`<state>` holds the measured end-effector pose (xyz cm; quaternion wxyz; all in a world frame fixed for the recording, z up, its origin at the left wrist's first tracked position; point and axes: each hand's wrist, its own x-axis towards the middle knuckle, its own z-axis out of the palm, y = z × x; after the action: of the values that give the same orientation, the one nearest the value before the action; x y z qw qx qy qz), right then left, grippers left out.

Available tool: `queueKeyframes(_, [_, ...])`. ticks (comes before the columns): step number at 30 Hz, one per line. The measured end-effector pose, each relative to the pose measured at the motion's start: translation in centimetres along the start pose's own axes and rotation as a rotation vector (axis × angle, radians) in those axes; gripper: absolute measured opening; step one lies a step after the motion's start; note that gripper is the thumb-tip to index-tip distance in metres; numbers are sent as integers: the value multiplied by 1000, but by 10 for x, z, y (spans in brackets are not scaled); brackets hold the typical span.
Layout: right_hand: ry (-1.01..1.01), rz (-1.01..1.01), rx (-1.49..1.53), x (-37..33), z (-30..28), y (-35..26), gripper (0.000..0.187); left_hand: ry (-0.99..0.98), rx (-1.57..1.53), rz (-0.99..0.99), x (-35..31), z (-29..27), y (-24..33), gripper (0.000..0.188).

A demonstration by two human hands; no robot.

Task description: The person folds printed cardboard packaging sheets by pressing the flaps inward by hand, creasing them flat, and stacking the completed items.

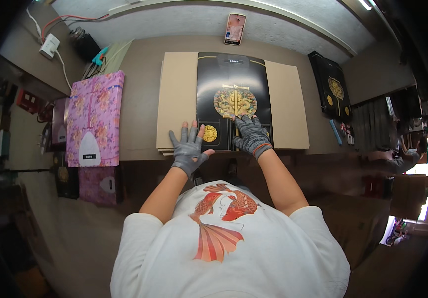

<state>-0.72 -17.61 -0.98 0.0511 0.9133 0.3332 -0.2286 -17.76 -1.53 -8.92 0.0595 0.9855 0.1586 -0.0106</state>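
Note:
A glossy black sheet [231, 74] with a round gold dragon emblem [226, 102] and smaller gold medallions lies across the middle of a stack of brown cardboard sheets [289, 107]. My left hand [189, 148], in a grey glove with bare fingertips, rests flat with fingers spread at the stack's near edge, by the black sheet's left side. Flat on the black sheet, just below the emblem, lies my right hand [252, 135] in a darker knitted glove, its fingers stretched out. Its palm covers part of the right medallion. Neither hand grips anything.
Left of the stack lies a pink floral box [95, 119], with cable and turquoise-handled tool [99, 56] behind it. A phone [235, 29] leans at the back wall. On the right sit a black gold-printed box [331, 84] and a blue strip [336, 132]. Another person's arm [397, 159] shows far right.

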Motion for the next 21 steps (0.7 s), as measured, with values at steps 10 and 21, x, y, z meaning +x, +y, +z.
queueKeyframes(10, [79, -5, 75, 6, 29, 32, 84, -121, -36, -45, 5, -24, 4, 98])
queueKeyframes(21, [120, 155, 50, -3, 49, 49, 88, 70, -293, 162, 1, -15, -37, 106])
